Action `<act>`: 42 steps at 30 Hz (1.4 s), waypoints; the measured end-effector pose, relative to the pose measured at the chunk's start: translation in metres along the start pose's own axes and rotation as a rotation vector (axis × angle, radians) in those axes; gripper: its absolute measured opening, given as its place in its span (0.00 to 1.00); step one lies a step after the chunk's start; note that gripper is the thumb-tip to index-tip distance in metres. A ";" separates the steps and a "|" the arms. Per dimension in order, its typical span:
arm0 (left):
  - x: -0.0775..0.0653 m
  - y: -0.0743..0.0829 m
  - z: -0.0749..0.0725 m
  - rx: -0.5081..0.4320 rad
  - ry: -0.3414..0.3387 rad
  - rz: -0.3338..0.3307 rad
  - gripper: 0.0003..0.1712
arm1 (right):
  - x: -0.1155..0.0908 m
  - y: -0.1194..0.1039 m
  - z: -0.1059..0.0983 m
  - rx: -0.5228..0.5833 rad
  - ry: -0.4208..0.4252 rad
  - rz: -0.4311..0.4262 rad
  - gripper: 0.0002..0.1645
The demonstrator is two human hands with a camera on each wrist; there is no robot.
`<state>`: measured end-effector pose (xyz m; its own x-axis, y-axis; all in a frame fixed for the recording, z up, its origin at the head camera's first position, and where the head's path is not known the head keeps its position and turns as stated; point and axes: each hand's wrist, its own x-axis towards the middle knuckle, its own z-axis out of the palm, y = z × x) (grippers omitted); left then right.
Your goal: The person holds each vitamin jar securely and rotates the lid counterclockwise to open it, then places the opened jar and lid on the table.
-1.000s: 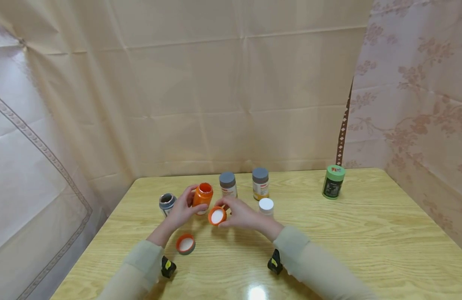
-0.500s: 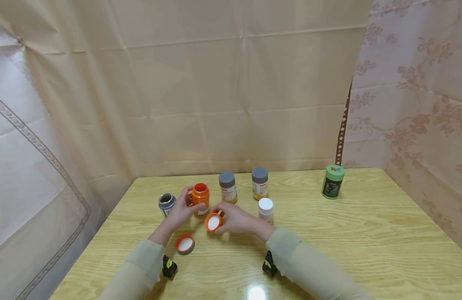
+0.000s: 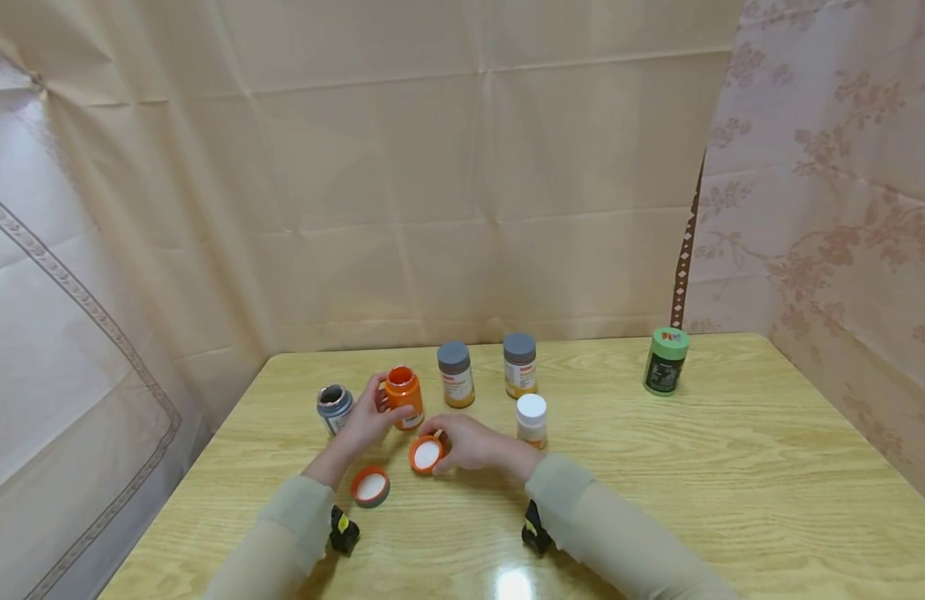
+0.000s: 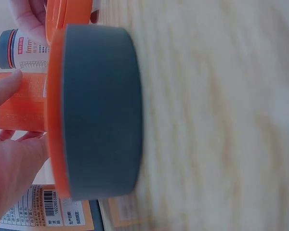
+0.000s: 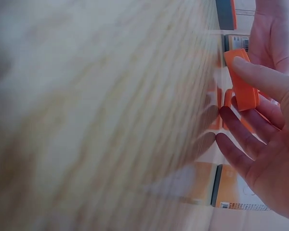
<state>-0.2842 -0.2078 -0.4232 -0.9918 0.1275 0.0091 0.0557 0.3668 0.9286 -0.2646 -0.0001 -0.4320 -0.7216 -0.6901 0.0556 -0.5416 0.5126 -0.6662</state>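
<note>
My left hand (image 3: 368,417) grips an open orange bottle (image 3: 405,406), thumb and fingers on either side of it. The bottle is upright, with its mouth facing up. My right hand (image 3: 466,442) pinches an orange cap (image 3: 426,455) by its edge, low over the table, with its white lining turned up. In the right wrist view the thumb presses on the cap (image 5: 243,79) while the other fingers spread out, some fingertips at the tabletop. Between my wrists and nearer me lies a grey cap (image 3: 370,487) with an orange rim, lining up; it fills the left wrist view.
An uncapped dark grey bottle (image 3: 334,407) stands left of my left hand. Behind the hands are a grey-capped bottle (image 3: 455,375) and another grey-capped bottle (image 3: 520,367). A white-capped bottle (image 3: 532,421) stands close behind my right wrist. Far right is a green-lidded container (image 3: 666,362).
My right hand has moved the orange cap down and slightly toward me, away from the bottle. The orange bottle in my left hand has gone from tilted to upright.
</note>
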 end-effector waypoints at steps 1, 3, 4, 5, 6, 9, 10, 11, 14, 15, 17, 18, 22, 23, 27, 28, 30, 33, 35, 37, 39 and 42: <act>0.000 0.000 0.000 -0.011 0.002 -0.006 0.37 | 0.000 0.000 0.000 -0.001 -0.007 0.002 0.31; 0.001 -0.001 0.001 -0.027 -0.001 -0.005 0.36 | 0.001 0.000 0.001 -0.010 -0.024 0.004 0.31; 0.001 -0.001 0.001 -0.027 -0.005 -0.001 0.36 | 0.002 0.000 0.001 -0.019 -0.032 0.002 0.30; 0.001 -0.001 0.001 -0.027 -0.008 0.004 0.36 | 0.002 0.000 0.002 -0.029 -0.039 0.002 0.30; 0.001 -0.002 0.001 -0.026 -0.010 0.008 0.36 | 0.003 -0.001 0.002 -0.033 -0.045 0.003 0.30; 0.002 -0.002 0.001 -0.020 -0.008 -0.006 0.36 | 0.004 -0.002 0.002 -0.039 -0.057 0.019 0.28; 0.001 -0.001 0.001 -0.018 -0.007 -0.009 0.36 | 0.004 -0.002 0.002 -0.045 -0.058 0.025 0.28; 0.001 -0.001 0.001 -0.019 -0.008 -0.014 0.37 | 0.005 -0.002 0.003 -0.051 -0.059 0.031 0.28; 0.002 0.000 0.001 -0.025 -0.015 -0.017 0.37 | 0.005 -0.003 0.003 -0.064 -0.060 0.048 0.28; 0.001 0.000 0.001 -0.027 -0.018 -0.017 0.37 | 0.006 -0.003 0.003 -0.069 -0.061 0.054 0.28; 0.002 0.000 0.000 -0.028 -0.018 -0.017 0.37 | 0.006 -0.003 0.003 -0.076 -0.064 0.061 0.28; 0.002 0.000 0.000 -0.027 -0.017 -0.018 0.36 | 0.006 -0.004 0.002 -0.074 -0.064 0.064 0.29; 0.003 0.000 0.000 -0.019 -0.004 -0.018 0.36 | 0.005 -0.005 0.002 -0.070 -0.061 0.080 0.32; 0.002 0.000 0.000 -0.014 -0.001 -0.019 0.37 | 0.005 -0.005 0.002 -0.065 -0.059 0.085 0.32; 0.001 0.000 0.000 0.002 0.003 -0.020 0.40 | -0.001 -0.007 -0.003 -0.032 -0.060 0.098 0.35; 0.001 0.000 0.000 0.003 0.005 -0.021 0.41 | -0.003 -0.008 -0.005 -0.023 -0.062 0.097 0.35; 0.001 0.000 -0.001 -0.001 0.010 -0.016 0.44 | -0.009 -0.010 -0.012 -0.008 -0.066 0.093 0.34; 0.000 0.003 -0.003 -0.005 0.016 0.001 0.48 | -0.017 -0.014 -0.023 -0.019 -0.066 0.080 0.35; 0.000 0.006 -0.006 -0.007 0.020 0.019 0.49 | -0.023 -0.018 -0.032 -0.029 -0.068 0.076 0.35; -0.002 0.010 -0.008 0.005 0.023 0.038 0.49 | -0.028 -0.021 -0.039 -0.048 -0.068 0.068 0.35; -0.003 0.013 -0.010 0.017 0.027 0.055 0.48 | -0.034 -0.024 -0.046 -0.059 -0.067 0.061 0.35; -0.007 0.019 -0.013 0.039 0.023 0.075 0.48 | -0.042 -0.028 -0.055 -0.065 -0.057 0.037 0.35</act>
<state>-0.2775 -0.2135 -0.4004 -0.9870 0.1352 0.0874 0.1344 0.3931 0.9096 -0.2431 0.0427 -0.3743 -0.7168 -0.6972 -0.0120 -0.5433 0.5692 -0.6171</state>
